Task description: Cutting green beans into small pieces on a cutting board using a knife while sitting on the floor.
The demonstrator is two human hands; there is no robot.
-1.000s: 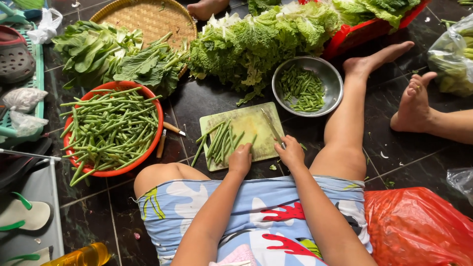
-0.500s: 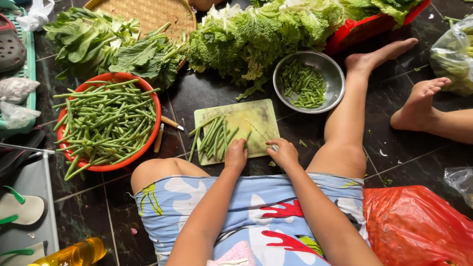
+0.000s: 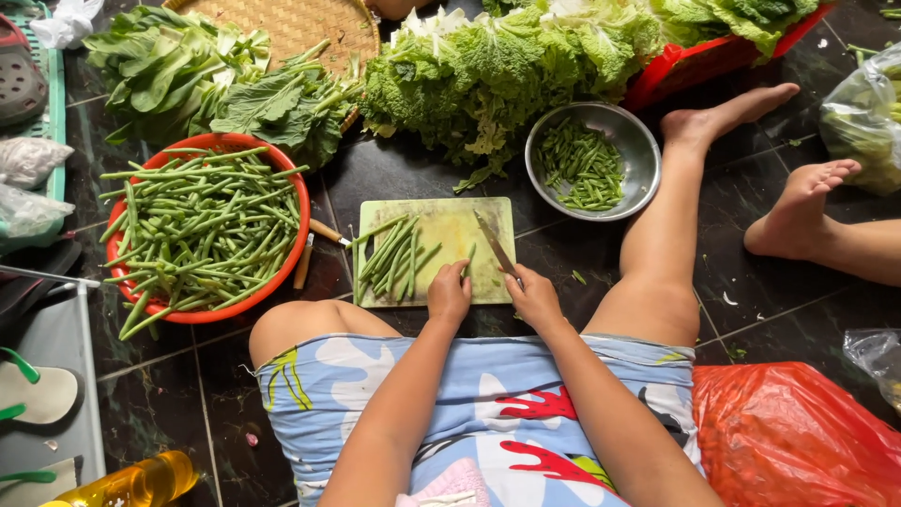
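Right hand fingers wrapped around knife handle, blade angled away from them across the green cutting board on the floor. Left hand fingers curled at the board's near edge, pressing on a long bean next to the blade; whether they pinch it, cannot tell. Bundle of uncut beans lies on the board just left of the left fingers. Orange basin full of long beans further left. Steel bowl with cut pieces beyond the right fingers, leafy greens behind the board
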